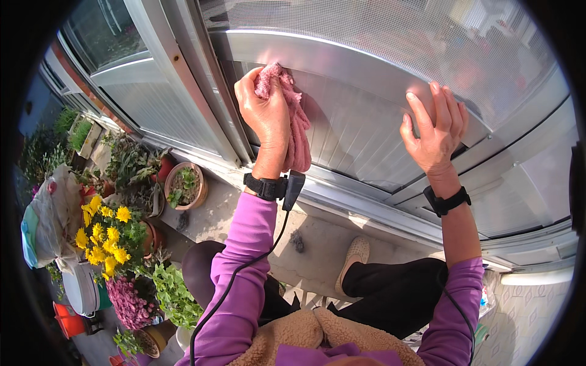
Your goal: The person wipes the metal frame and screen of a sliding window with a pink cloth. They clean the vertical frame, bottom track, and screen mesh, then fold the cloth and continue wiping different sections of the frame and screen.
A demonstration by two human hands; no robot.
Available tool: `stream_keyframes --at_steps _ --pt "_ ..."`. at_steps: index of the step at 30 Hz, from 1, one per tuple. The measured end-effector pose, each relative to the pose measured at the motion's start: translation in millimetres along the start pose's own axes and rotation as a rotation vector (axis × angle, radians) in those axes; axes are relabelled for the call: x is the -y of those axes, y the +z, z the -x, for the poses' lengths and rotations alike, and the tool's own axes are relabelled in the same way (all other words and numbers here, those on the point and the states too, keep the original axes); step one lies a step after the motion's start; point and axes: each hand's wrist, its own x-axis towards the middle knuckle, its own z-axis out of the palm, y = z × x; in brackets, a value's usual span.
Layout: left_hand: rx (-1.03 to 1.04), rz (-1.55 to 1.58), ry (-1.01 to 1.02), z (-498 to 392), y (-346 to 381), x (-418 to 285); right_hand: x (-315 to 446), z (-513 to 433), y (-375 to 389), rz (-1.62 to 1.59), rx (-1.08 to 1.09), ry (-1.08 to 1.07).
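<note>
My left hand (268,107) grips a bunched pink cloth (297,132) against the lower part of a metal-framed screen door (339,55), near the door's left edge. Part of the cloth hangs down past the wrist. My right hand (437,119) has its fingers spread and holds nothing; its fingertips are at the door's middle rail, just below the mesh (412,32). Ribbed metal panelling (348,132) lies between the two hands. Each wrist wears a black strap with a cable.
Potted plants crowd the left side: yellow chrysanthemums (103,238), pink flowers (129,304), a round clay pot (186,185) near the door sill. A lidded white bucket (80,290) and a red bucket (68,319) stand there too. My legs and one shoe (359,250) are below the hands.
</note>
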Motion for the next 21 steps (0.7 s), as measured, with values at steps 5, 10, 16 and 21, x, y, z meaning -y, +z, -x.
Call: stream_keyframes --at_steps 5,10,16,21 --pt "-0.044 -0.033 -0.261 -16 -12 9 -1 0 0 -0.005 0.01 -0.002" --pt "0.123 -0.078 -0.058 40 8 -4 1 -2 1 0.01 -0.019 -0.005" --pt "0.395 -0.112 0.132 93 10 -32 0 -3 2 0.003 -0.031 -0.016" --pt "0.255 0.001 0.219 58 19 -42 0 -1 3 0.002 -0.036 -0.013"
